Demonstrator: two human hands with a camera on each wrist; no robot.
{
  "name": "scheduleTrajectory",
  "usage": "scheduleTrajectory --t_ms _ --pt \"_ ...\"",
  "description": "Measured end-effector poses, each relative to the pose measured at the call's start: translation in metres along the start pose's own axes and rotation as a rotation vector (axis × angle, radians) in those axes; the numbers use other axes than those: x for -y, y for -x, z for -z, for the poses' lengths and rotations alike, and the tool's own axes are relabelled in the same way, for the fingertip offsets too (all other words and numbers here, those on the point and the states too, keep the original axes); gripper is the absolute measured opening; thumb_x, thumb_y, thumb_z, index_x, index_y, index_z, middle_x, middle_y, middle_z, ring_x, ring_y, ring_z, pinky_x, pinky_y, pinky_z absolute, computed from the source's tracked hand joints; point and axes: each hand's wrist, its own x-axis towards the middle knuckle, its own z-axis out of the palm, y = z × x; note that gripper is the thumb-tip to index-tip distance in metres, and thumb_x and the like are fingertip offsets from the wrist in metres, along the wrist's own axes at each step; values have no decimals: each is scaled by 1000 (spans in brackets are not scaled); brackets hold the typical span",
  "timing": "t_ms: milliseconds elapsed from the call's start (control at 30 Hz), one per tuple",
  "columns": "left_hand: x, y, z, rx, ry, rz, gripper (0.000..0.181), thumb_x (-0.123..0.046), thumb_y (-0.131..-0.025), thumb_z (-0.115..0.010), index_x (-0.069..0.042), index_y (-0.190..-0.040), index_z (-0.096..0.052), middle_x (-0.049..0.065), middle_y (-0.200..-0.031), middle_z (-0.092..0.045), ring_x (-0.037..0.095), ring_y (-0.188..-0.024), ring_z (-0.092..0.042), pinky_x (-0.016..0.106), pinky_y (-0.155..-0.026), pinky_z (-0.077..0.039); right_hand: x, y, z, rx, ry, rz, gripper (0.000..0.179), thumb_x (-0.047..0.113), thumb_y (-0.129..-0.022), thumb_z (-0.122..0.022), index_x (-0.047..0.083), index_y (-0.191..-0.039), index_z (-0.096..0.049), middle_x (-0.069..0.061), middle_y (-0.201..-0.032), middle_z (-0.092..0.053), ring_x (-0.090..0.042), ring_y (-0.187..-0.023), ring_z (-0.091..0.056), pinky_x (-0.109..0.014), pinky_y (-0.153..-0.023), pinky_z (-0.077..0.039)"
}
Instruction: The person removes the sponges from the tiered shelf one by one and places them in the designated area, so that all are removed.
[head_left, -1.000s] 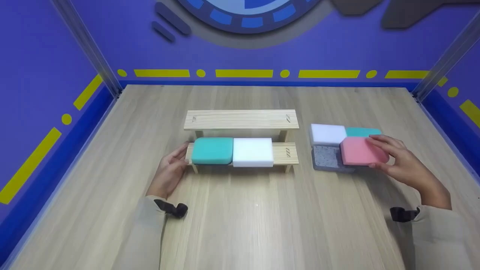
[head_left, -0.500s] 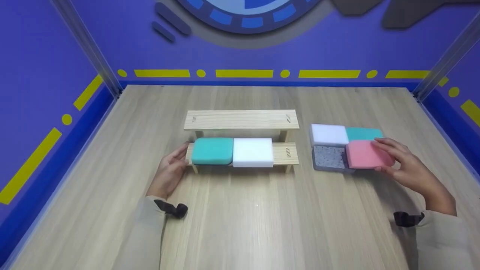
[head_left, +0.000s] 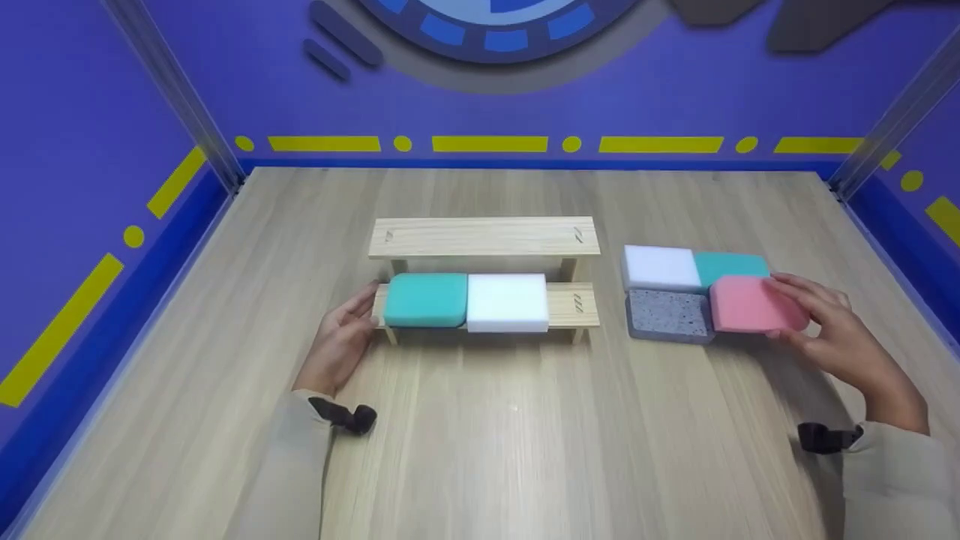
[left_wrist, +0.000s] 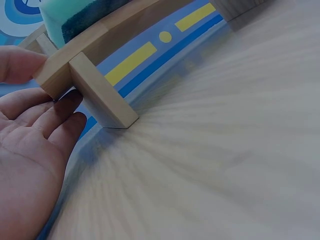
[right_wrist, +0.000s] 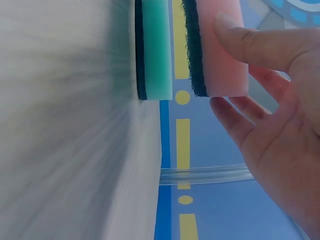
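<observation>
My right hand (head_left: 832, 322) grips a pink sponge (head_left: 752, 304) by its right end. In the right wrist view the sponge's dark green scouring side faces the table, and it hangs above the tabletop. With my left hand (head_left: 341, 341) I hold the left end of the front board of a small wooden shelf (head_left: 571, 306), fingers under the board in the left wrist view. On that board a teal sponge (head_left: 426, 300) and a white sponge (head_left: 508, 302) lie side by side. Right of the shelf, a grey speckled sponge (head_left: 670, 315) lies beside the held pink one.
Behind the grey sponge lie another white sponge (head_left: 660, 267) and another teal sponge (head_left: 731, 268). The shelf's raised back board (head_left: 484, 237) is bare. Blue panels (head_left: 495, 112) border the wooden table (head_left: 465, 435) at the back and sides.
My right hand has moved the pink sponge to the right, off the grey sponge it overlapped before. My left hand stays at the shelf's end. The head view has tilted slightly.
</observation>
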Motion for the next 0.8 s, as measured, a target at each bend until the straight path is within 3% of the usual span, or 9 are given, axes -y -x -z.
scheduleTrajectory --t_ms 200,333,467,700,800 --pt "0 -1 0 2 10 -4 65 11 -90 -42 7 -150 -16 19 -159 -17 29 -147 -20 14 -102 -41 -2 1 -2 11 17 -21 65 3 -78 -76 4 -137 -51 6 -148 -40 11 -120 -20 3 -85 -20" --pt "0 -1 0 3 11 2 65 11 -90 -41 7 -150 -15 19 -160 -16 28 -147 -20 16 -104 -39 -4 3 -2 24 18 -38 64 5 -81 -73 4 -140 -48 -15 -150 -39 -15 -128 -27 3 -86 -19" --pt "0 -1 0 -2 -3 15 65 10 -91 -42 6 -150 -15 18 -159 -17 27 -147 -20 18 -107 -37 -7 5 0 26 1 -50 63 5 -83 -71 3 -141 -46 -17 -151 -36 -43 -124 -28 2 -91 -17" --pt "0 -1 0 -5 14 16 65 11 -90 -42 6 -150 -16 17 -159 -18 26 -147 -21 17 -105 -39 -12 8 -2 68 15 -70 61 10 -86 -69 2 -142 -44 -28 -148 -35 -49 -128 -27 -4 -103 -11" --pt "0 -1 0 -5 12 19 66 11 -90 -42 6 -150 -16 16 -160 -18 26 -147 -22 17 -105 -39 -13 8 -2 87 5 -85 60 11 -88 -67 1 -142 -43 -30 -147 -34 -51 -130 -25 -31 -119 -16"
